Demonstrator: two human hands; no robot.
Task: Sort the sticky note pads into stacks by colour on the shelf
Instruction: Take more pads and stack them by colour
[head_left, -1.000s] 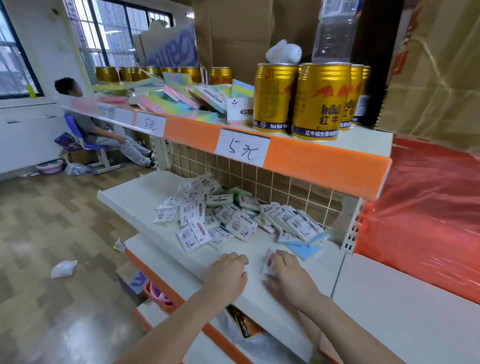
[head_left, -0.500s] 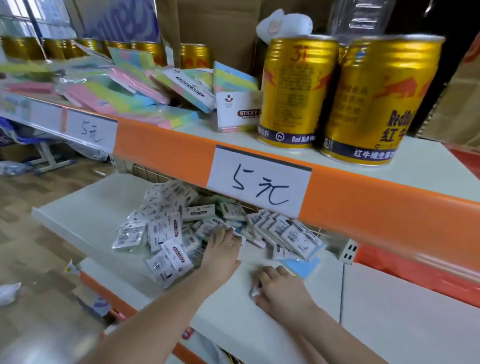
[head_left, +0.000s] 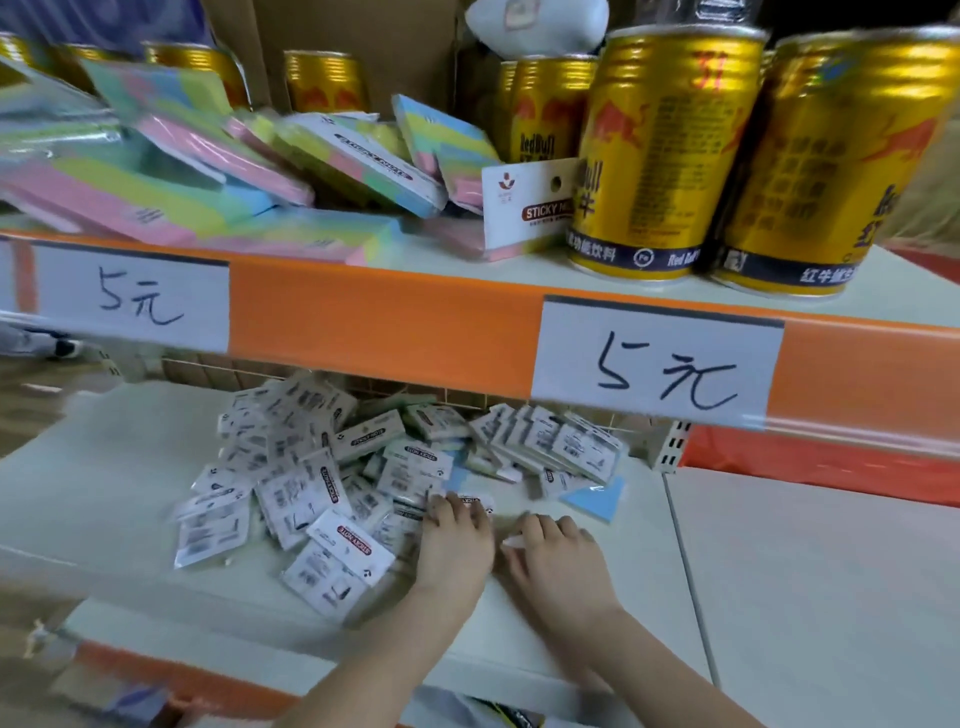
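A loose pile of small wrapped sticky note pads (head_left: 311, 467) with white printed labels lies on the lower white shelf (head_left: 104, 493). To its right, several pads (head_left: 556, 441) lean in a row, and a blue pad (head_left: 597, 499) lies flat in front of them. My left hand (head_left: 454, 540) rests at the pile's right edge, fingertips touching a labelled pad (head_left: 475, 501). My right hand (head_left: 556, 561) lies just beside it on the shelf, fingers curled over a small pad (head_left: 511, 542) whose white corner shows by the thumb.
The upper shelf's orange front edge (head_left: 384, 322) with its handwritten price labels (head_left: 654, 364) overhangs the pile. On that shelf lie larger multicolour note pads (head_left: 208, 171) and stand gold drink cans (head_left: 660, 156). A bare white shelf section (head_left: 805, 571) lies to the right.
The view has moved closer and lower toward the shelves. My left hand reached forward from the shelf's front into the pile's edge. My right hand stayed over its small pad.
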